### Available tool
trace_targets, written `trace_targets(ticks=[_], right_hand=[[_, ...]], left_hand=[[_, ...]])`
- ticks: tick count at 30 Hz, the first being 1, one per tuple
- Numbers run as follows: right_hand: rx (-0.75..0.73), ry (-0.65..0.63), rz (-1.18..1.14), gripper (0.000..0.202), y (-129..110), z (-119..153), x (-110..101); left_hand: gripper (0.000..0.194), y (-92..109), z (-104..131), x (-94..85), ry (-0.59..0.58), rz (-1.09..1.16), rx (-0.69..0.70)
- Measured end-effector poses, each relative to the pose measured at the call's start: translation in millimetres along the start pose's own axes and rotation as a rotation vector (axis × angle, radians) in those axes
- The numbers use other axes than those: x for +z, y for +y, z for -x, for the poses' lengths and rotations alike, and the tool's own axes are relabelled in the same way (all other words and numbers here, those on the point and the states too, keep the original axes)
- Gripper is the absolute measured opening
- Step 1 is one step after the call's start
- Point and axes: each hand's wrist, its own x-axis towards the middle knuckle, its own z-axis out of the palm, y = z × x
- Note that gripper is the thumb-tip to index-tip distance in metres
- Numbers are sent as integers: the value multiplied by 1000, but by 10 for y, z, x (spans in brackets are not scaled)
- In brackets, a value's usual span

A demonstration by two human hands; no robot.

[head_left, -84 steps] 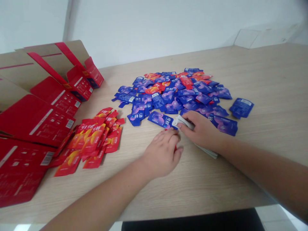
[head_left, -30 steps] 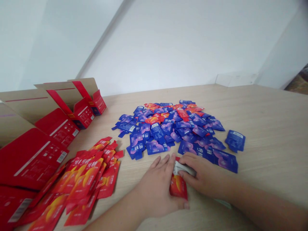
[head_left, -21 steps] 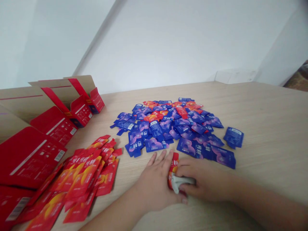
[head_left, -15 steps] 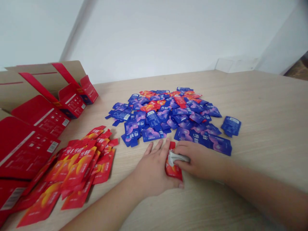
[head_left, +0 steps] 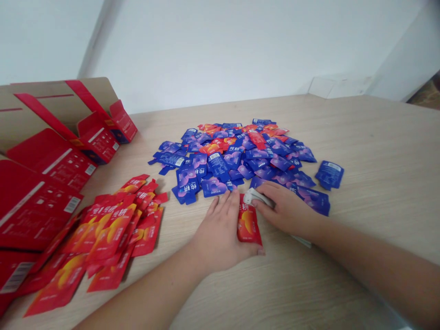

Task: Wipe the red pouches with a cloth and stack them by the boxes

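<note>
A red sachet with an orange fruit print point(head_left: 248, 224) lies flat on the table in front of me. My left hand point(head_left: 223, 233) rests along its left side, fingers stretched out flat and the thumb along its bottom edge. My right hand point(head_left: 287, 206) is closed on a folded whitish cloth point(head_left: 256, 196), whose end touches the sachet's top. A pale edge, perhaps more of the cloth, shows under the right wrist. Just beyond both hands spreads a pile of blue and purple sachets point(head_left: 218, 167) with some red ones among them.
Several red sachets point(head_left: 113, 229) overlap in a heap on the left. Open red cardboard boxes point(head_left: 44, 201) stand along the left side. One blue sachet point(head_left: 329, 174) lies apart at the right. A white box-like object point(head_left: 338, 87) sits by the wall at the table's far edge.
My right hand has slid the cloth from the sachet's middle up to its top, uncovering the fruit print. My left hand keeps its place on the sachet. The view has shifted slightly.
</note>
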Motion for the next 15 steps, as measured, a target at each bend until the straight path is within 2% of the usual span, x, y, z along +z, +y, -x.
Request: trace_targets(ticks=[3, 7, 12, 15], right_hand=[[-11, 13, -102, 13, -43, 71, -47], [-97, -116, -214, 28, -89, 144, -113], [-266, -372, -245, 10, -225, 119, -184], [-272, -374, -158, 6, -303, 88, -160]], left_hand=[[131, -77, 16, -99, -15, 88, 76], [113, -188, 13, -191, 16, 187, 136], [118, -176, -17, -130, -26, 32, 67], [125, -135, -21, -126, -87, -36, 3]])
